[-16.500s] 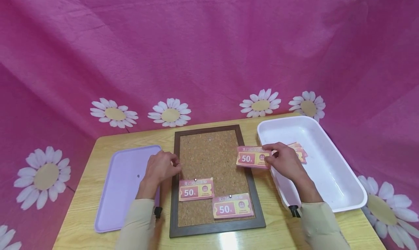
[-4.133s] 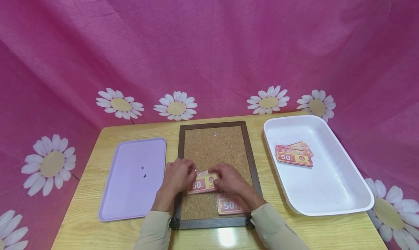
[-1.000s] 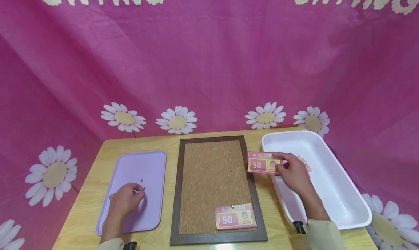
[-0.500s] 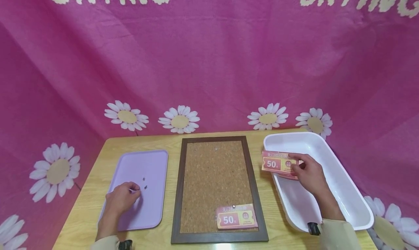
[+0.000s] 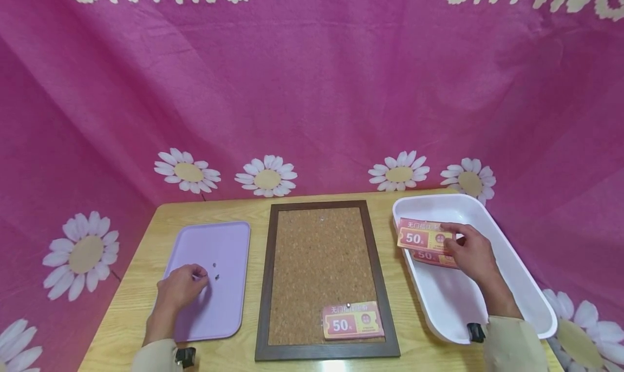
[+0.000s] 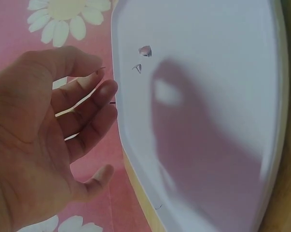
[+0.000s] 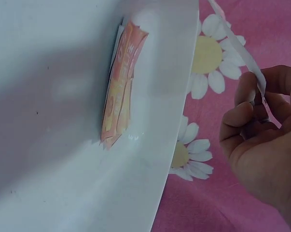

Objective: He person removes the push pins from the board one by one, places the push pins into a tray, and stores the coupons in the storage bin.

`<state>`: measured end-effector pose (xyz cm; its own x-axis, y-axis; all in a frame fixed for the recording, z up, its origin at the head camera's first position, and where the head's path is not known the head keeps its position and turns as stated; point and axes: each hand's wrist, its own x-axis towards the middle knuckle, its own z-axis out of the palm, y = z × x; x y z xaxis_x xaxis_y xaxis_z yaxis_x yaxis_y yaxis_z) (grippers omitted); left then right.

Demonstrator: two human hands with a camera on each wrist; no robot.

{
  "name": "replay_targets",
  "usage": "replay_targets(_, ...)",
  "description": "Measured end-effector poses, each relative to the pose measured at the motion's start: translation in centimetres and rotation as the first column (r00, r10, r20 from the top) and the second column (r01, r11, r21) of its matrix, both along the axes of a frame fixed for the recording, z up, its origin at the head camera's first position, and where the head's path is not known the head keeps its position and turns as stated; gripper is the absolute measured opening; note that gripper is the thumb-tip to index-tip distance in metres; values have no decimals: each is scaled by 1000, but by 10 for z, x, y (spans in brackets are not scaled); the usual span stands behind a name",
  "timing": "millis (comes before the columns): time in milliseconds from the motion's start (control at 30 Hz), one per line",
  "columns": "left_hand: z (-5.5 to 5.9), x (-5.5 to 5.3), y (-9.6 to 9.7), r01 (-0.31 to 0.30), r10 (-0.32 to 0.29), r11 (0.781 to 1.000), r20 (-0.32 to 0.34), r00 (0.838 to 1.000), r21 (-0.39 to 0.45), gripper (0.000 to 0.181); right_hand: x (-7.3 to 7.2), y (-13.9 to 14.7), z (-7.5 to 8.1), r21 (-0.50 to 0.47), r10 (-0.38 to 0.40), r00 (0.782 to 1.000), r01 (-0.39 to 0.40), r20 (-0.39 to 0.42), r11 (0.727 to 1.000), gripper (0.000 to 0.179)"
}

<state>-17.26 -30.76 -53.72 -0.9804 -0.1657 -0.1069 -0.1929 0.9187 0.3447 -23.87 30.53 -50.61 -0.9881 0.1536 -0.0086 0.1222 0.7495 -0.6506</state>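
My left hand [image 5: 181,288] hovers over the lilac tray [image 5: 229,312]. Its thumb and index finger pinch a thumbtack [image 6: 103,68]; only the thin point shows in the left wrist view, the head hidden by the fingers. On the tray lie small tacks [image 5: 216,277]. Over the left side of the white bin, my right hand [image 5: 475,253] grips a pink-and-yellow "50" coupon [image 5: 421,235] by its right end, thumb in front. Beneath it, more coupons [image 7: 120,84] lie fanned in the bin. A pinned coupon [image 5: 353,322] sits at the corkboard's lower right.
The dark-framed corkboard [image 5: 317,263] lies between the tray and the white bin [image 5: 507,285], whose raised walls surround the coupons. All stand on a wooden table [image 5: 224,210]. A pink flowered curtain [image 5: 312,90] hangs behind and at both sides.
The lower-left coupon has left the board since 4.1 s ago. In the last second my right hand has carried its coupon rightward over the bin; my left hand has drawn slightly left from the tacks.
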Motion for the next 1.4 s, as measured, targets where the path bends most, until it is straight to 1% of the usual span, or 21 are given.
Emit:
replay_targets(100, 0, -3, -1, -2, 2, 1000, 15, 1000, 1, 20, -5, 3, -2, -18, -22, 999, 23, 41, 1000, 43)
replay_targets(200, -1, -4, -3, -8, 7, 1000, 30, 1000, 8, 21, -9, 7, -5, -24, -37, 997, 38, 61, 999, 44)
replay_targets(333, -2, -6, -5, -17, 16, 1000, 43, 999, 9, 22, -15, 9, -12, -33, -36, 996, 39, 82, 999, 44)
replay_targets(433, -2, -6, -8, -16, 15, 1000, 48, 999, 7, 22, -18, 12, -18, -36, -41, 992, 46, 117, 998, 44)
replay_targets(633, -3, -10, -9, 0, 0, 1000, 51, 999, 6, 21, -24, 18, -29, -26, -65, 984, 70, 164, 997, 45)
replay_targets(733, -6, -11, -10, -1, 1, 1000, 59, 998, 4, 21, -26, 21, -34, -9, -72, 981, 75, 182, 997, 45)
replay_targets(900, -11, -12, -11, 10, -10, 1000, 75, 997, -1, 21, -28, 26, -42, 1, -87, 968, 89, 236, 996, 46)
replay_targets(1033, -14, -12, -12, 14, -14, 1000, 76, 997, -7, 20, -29, 30, -47, 25, -77, 965, 73, 252, 997, 46)
replay_targets(1167, -16, -12, -12, 15, -14, 1000, 80, 997, -15, 19, -31, 35, -50, 65, -47, 960, 30, 277, 997, 47)
replay_targets(1267, -18, -13, -12, 18, -17, 1000, 83, 996, -15, 18, -31, 39, -52, 73, -38, 948, 15, 316, 997, 50)
replay_targets(1400, -20, -14, -12, 24, -23, 1000, 83, 996, -13, 17, -31, 42, -57, 68, -49, 933, 27, 357, 997, 54)
